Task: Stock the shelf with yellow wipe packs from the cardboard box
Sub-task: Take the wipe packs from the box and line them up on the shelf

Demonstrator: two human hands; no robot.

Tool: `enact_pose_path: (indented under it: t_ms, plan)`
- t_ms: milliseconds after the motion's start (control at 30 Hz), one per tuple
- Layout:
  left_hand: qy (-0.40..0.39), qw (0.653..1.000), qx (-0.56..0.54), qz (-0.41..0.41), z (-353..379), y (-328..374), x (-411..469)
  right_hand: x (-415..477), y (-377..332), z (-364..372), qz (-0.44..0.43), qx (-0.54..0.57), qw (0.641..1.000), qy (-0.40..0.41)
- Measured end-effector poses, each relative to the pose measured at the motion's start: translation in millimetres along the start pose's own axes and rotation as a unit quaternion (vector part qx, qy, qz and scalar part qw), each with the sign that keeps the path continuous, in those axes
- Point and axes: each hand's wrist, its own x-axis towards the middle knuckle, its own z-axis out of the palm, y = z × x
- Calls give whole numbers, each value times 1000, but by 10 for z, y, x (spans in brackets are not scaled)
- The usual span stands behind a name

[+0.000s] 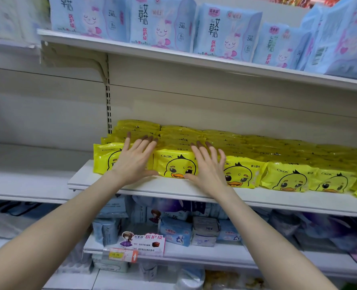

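Note:
Several rows of yellow wipe packs point(288, 178) with a duck face stand upright on the white middle shelf point(173, 190). My left hand point(134, 159) lies flat with straight fingers against the leftmost front pack point(104, 158). My right hand point(207, 164) presses with straight fingers on the second front pack point(173, 166), its thumb low near the shelf. Neither hand grips a pack. The cardboard box is out of view.
Light blue packs point(225, 30) with a pink rabbit fill the upper shelf point(173, 53). Below, blue and purple packs point(177, 233) and a price tag point(119, 255) sit on the lower shelf. Bare shelf boards extend to the left point(27, 183).

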Motion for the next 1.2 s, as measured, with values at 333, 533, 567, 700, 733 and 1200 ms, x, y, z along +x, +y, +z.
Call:
enact_pose_path:
  t_ms: [333, 533, 567, 700, 733, 1200]
  plan:
    - [-27, 999, 8, -31, -89, -509, -330, 126, -428, -52, -24, 45, 999, -6]
    - [-39, 999, -17, -34, -70, -627, -446, 177, -718, 34, -44, 54, 997, -30]
    - [-46, 998, -19, -32, -68, -644, -446, 190, -749, 52, -42, 52, 997, -34]
    - [-63, 998, -16, -17, -53, -688, -400, 233, -768, 111, -35, 38, 998, -46]
    - [-64, 998, -14, -14, -49, -692, -397, 241, -762, 125, -34, 35, 998, -48]
    - [-23, 999, -3, -24, 82, -703, -383, 263, -725, 229, -25, 21, 999, -23]
